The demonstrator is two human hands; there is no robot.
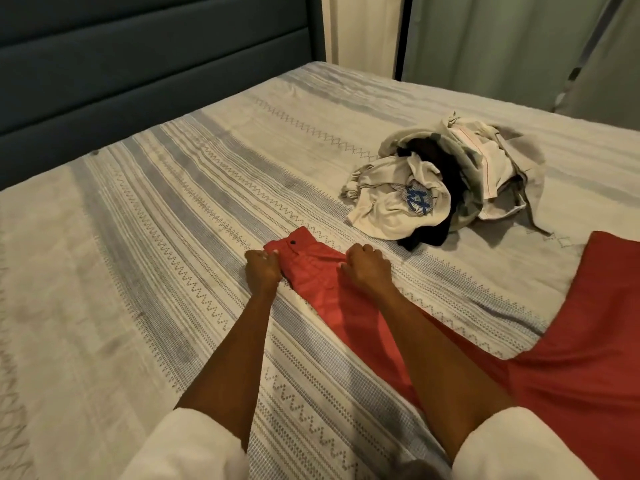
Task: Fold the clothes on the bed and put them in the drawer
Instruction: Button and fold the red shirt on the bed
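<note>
Red trousers [313,271] lie stretched out on the bed [156,237], their waistband with a dark button pointing away from me. My left hand [262,270] grips the left end of the waistband with curled fingers. On the right end of the waistband my right hand [367,271] holds the cloth in the same way. A heap of unfolded clothes [446,188], white, grey and black, sits beyond the trousers to the right. No drawer is in view.
The bed has a striped, zigzag-patterned cover. A red sheet [588,358] shows at the near right corner. A dark padded headboard [138,64] runs along the left, and curtains [502,39] hang behind the far side.
</note>
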